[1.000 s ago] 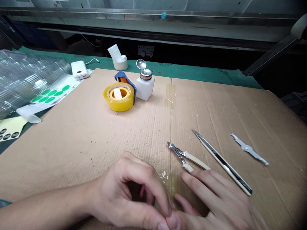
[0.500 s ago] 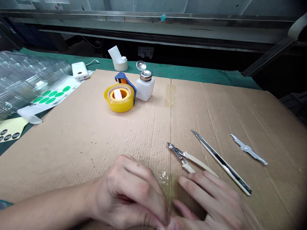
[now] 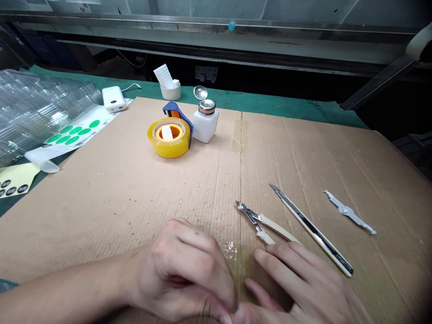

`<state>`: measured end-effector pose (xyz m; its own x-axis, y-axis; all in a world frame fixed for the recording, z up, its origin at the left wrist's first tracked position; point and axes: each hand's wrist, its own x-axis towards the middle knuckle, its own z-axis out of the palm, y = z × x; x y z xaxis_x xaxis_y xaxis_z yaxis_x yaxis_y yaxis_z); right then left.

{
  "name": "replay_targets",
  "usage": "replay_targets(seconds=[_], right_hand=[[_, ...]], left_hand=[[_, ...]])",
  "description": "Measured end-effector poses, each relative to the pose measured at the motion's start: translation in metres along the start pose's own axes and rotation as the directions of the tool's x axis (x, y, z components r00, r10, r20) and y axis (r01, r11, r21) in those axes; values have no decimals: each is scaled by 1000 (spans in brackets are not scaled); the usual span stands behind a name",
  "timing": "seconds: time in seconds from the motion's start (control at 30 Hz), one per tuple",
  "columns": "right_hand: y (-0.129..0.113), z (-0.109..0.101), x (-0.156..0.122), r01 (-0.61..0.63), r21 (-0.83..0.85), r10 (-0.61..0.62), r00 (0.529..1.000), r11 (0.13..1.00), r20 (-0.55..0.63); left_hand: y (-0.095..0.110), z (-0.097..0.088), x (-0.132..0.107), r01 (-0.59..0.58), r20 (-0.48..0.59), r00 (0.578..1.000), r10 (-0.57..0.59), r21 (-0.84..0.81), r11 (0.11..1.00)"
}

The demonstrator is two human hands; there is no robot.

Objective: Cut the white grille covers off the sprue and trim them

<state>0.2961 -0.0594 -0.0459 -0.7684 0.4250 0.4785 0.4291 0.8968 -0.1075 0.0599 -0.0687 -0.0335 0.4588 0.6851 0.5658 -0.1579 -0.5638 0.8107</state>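
Observation:
My left hand (image 3: pixel 192 274) is closed in a pinch low in the middle of the view. Its thumb and fingertips meet the nearest fingertip of my right hand (image 3: pixel 303 283) at the bottom edge. Whatever small thing is pinched there stays hidden by the fingers. The other fingers of my right hand stretch forward and cover the handle ends of the cream-handled nippers (image 3: pixel 275 228), whose jaws point away from me. Just to the right lies a slim craft knife (image 3: pixel 312 229) with its blade out. Farther right is a thin grey plastic part (image 3: pixel 347 210).
A yellow tape roll (image 3: pixel 172 150) with a blue dispenser (image 3: pixel 173 108) sits beside a white pump bottle (image 3: pixel 205 126) with its lid up. Clear plastic trays (image 3: pixel 43 108), a white power bank (image 3: pixel 114 99) and sticker sheets (image 3: pixel 20 177) lie at left. Cardboard (image 3: pixel 189 189) covers the bench.
Very little differs. Both hands keep their pinch at the bottom edge, with my right hand shifted slightly. The tools and other objects have not been moved.

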Motion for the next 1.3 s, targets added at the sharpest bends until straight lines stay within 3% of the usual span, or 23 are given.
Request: replay_targets(seconds=[0.4, 0.67, 1.03, 1.3], right_hand=[[-1, 6, -3, 29, -25, -31, 995, 999, -98], [0, 4, -3, -9, -26, 8, 1000, 1000, -26], [0, -1, 1, 65, -54, -64, 998, 996, 10], [4, -7, 5, 102, -73, -102, 995, 992, 6]], left_hand=[[-1, 0, -3, 26, 53, 998, -24, -41, 999], [-3, -1, -4, 43, 79, 996, -39, -44, 998], [-1, -5, -5, 72, 201, 976, -81, 53, 996], [0, -5, -14, 117, 135, 979, -152, 236, 965]])
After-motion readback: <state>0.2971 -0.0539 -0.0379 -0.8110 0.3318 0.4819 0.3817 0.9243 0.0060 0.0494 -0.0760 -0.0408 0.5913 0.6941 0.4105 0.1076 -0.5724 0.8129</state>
